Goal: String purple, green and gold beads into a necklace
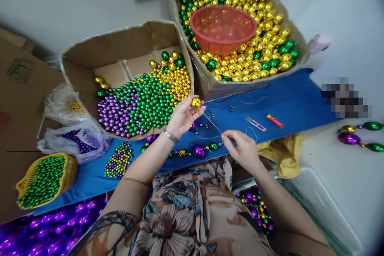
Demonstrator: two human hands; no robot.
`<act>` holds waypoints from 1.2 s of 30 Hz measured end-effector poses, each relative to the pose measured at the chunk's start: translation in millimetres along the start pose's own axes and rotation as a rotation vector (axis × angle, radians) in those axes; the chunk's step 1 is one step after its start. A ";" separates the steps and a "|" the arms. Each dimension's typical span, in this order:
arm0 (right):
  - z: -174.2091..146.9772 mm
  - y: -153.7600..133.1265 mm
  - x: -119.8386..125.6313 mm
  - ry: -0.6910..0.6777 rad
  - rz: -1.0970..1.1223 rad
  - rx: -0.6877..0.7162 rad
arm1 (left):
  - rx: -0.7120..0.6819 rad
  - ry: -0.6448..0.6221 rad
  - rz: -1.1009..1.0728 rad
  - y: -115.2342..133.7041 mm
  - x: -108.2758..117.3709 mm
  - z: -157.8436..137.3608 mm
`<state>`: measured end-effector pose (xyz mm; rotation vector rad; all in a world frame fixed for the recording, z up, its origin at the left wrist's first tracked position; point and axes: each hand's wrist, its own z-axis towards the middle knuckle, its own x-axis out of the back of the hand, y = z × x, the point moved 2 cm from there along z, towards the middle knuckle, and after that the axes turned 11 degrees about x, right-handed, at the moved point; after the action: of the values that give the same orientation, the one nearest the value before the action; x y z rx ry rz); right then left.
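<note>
My left hand (181,119), with a watch or bracelet on its wrist, holds a large shiny gold bead (196,103) in its fingertips above the blue cloth (288,100). A thin straight strand (213,122) runs from near this bead to my right hand (244,150), whose thumb and fingers pinch it. Whether a needle is part of the strand I cannot tell. Below my hands, along the cloth's near edge, lies a string of gold, green and purple beads (198,151). Small loose beads (210,116) are scattered between the hands.
Two cardboard boxes (99,58) of beads stand at the back; a red basket (223,46) sits in the right one. Pink thread snips (255,124) and a red packet (275,121) lie right. At left are a yellow basket (70,168) and bagged purple beads (79,140).
</note>
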<state>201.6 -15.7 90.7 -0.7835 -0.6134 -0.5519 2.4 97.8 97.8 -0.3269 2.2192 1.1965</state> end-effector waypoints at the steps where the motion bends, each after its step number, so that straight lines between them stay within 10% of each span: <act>1: -0.4 0.0 -4.1 -0.014 -0.015 0.017 | -0.008 0.022 -0.011 0.7 2.2 -1.7; 19: 1.9 -9.3 -24.3 -0.039 -0.099 0.027 | -0.385 0.073 0.213 -12.8 4.8 -23.1; 29: 2.9 -11.0 -31.2 -0.036 -0.083 0.051 | -0.250 0.013 0.138 -23.9 3.3 -30.1; 36: 2.1 1.0 -24.0 0.040 -0.118 -0.045 | -0.419 -0.027 0.552 -23.3 9.3 -22.0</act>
<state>184.9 -8.1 75.0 -0.7806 -0.6146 -0.6897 -2.4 67.1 85.7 0.1595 2.0822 1.9505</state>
